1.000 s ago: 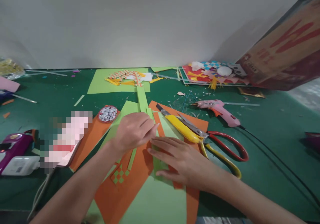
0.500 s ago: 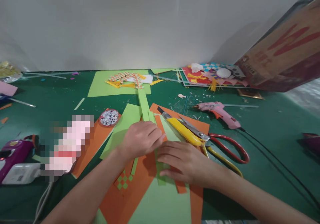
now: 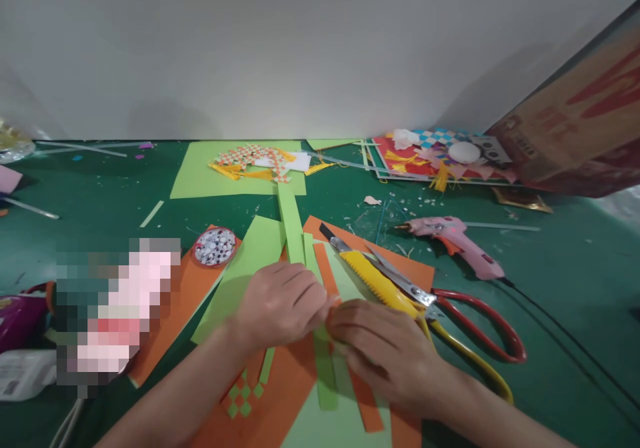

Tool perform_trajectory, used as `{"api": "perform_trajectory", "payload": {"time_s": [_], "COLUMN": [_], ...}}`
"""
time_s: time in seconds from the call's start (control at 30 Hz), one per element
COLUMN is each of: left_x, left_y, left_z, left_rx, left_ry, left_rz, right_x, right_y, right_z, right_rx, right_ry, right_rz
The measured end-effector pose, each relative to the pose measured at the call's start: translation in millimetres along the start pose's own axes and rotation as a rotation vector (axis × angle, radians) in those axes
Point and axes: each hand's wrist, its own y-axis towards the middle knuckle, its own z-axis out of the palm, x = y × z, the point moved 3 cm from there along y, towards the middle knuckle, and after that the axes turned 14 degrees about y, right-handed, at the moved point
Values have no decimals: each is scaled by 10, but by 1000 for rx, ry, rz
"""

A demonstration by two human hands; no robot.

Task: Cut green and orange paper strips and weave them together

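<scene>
My left hand [image 3: 287,301] is closed over the paper strips, its fingertips pinched at the middle of an orange paper strip [image 3: 327,268]. My right hand [image 3: 385,345] meets it there, fingers curled round the same strip. A light green paper strip [image 3: 326,378] runs beside the orange one, passing under my hands. Beneath lie sheets of orange paper [image 3: 295,381] and pale green paper [image 3: 313,428]. A small orange and green woven paper piece [image 3: 244,395] rests below my left wrist. The exact grip of the fingertips is partly hidden.
Just right of my hands lie a yellow cutter knife [image 3: 373,275] and scissors [image 3: 480,321]. Farther right is a pink glue gun [image 3: 455,241] with a trailing cord. A tub of googly eyes [image 3: 215,247] stands left. Woven paper with tassels [image 3: 253,161] lies at the back.
My right hand has drawn its fingers in, from lying spread over the strips to curled at the orange strip beside my left fingertips. The view has shifted slightly.
</scene>
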Motion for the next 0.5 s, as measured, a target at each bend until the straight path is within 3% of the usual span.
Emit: {"api": "perform_trajectory", "payload": {"time_s": [0.27, 0.4, 0.5], "left_x": [-34, -29, 1], "left_y": [11, 14, 13], "left_z": [0, 19, 60], "left_rx": [-11, 6, 127], "left_ry": [-227, -360, -551], "left_rz": [-87, -223, -454], "right_x": [-39, -23, 58], "right_y": [38, -32, -39], "right_z": [-346, -476, -595], "right_rx": [-357, -529, -695], "right_ry": [29, -12, 67], "right_rz": [271, 175, 172]}}
